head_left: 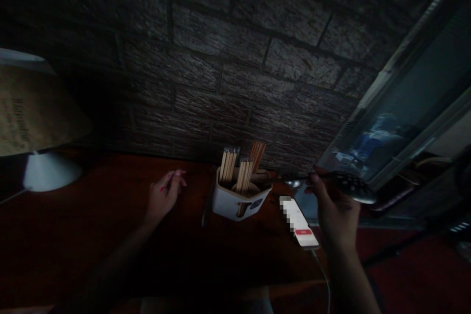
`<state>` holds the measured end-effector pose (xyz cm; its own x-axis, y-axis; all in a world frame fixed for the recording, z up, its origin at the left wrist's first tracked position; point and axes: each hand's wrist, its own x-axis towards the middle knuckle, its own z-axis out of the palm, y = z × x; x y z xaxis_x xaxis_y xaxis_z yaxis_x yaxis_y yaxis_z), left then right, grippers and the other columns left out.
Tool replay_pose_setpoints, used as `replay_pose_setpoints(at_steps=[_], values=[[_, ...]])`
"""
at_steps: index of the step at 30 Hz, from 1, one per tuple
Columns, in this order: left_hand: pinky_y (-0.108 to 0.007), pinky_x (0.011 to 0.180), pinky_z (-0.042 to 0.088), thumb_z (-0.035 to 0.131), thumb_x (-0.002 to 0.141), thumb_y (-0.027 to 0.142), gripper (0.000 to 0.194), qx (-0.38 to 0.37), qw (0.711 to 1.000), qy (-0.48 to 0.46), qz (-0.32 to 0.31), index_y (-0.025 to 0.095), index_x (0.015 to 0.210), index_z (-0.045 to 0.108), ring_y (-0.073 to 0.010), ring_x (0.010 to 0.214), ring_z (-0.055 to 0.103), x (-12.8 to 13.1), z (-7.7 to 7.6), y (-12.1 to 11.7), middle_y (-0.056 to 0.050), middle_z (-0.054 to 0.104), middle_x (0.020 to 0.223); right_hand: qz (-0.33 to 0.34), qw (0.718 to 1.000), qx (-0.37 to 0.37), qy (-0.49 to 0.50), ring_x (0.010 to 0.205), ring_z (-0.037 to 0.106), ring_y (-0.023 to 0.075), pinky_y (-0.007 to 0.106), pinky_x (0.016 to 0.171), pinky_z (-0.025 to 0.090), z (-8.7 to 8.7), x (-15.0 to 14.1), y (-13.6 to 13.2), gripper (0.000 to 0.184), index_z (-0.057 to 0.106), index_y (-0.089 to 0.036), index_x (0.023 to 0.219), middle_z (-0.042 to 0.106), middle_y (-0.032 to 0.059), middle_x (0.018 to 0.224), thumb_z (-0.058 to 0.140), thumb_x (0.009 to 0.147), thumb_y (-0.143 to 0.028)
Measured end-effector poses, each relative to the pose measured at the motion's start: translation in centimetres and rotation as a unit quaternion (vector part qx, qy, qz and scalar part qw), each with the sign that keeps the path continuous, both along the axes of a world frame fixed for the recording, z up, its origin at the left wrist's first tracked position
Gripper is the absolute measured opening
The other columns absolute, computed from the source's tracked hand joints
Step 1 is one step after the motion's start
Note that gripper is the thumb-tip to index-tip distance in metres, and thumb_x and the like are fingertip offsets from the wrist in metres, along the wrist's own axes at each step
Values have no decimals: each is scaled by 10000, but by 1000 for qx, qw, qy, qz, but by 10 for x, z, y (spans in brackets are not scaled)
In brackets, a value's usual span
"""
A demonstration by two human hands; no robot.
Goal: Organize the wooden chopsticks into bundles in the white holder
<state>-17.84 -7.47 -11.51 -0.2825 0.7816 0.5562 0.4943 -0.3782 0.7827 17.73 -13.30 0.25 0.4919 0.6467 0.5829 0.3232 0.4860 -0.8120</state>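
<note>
My right hand point(336, 211) is closed around the handle of a slotted spoon point(356, 188), whose dark, perforated head points right. The handle runs left toward a white utensil holder point(235, 206), which stands on the table against the wall. Bundles of wooden chopsticks point(245, 176) stand upright in the holder. A shiny spoon bowl point(293, 182) shows just beyond its right side; whether it is held or rests there is unclear. Left of the holder, my left hand point(165, 196) hovers with curled fingers, apart from it, and nothing visible in them.
A lit phone point(300, 223) with a white cable point(324, 274) lies right of the holder. At the left stands a lamp point(51, 171) with a brown shade. Behind rises a stone-block wall point(235, 83); a glass-fronted cabinet point(390, 103) borders the right. The wooden table point(103, 206) is dim.
</note>
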Motion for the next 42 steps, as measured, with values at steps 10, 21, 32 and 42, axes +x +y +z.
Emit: replay_pose_setpoints(at_steps=[10,21,32,42], values=[[-221,616,478,415,959,436,371,-17,1000,24,10,166,948,670,-121,565,588,-3,-6,4,-7,664,688,21,995,-77,-62,822,704,236,317,742,531,-18,-17,11,328,780,-152,858,776,84,885,745,747,-459],[-207,589,458,421,964,401,350,-16,999,25,13,156,964,670,-105,542,560,-4,-4,3,8,634,657,51,991,-112,-59,516,562,127,237,544,431,-39,-28,22,404,649,-151,550,635,21,538,719,783,-473],[-214,595,457,428,969,416,354,-17,1000,22,16,160,991,672,-108,546,565,-6,-4,3,12,634,658,40,989,-137,-32,460,559,142,236,446,405,-58,-36,32,430,727,-108,750,664,44,543,737,733,-537],[-208,553,449,445,958,393,325,3,1000,15,13,168,985,678,-106,516,559,-6,-4,4,12,635,641,7,992,-117,-47,479,613,181,260,459,459,-65,-42,41,476,758,-106,914,708,56,569,724,734,-545]])
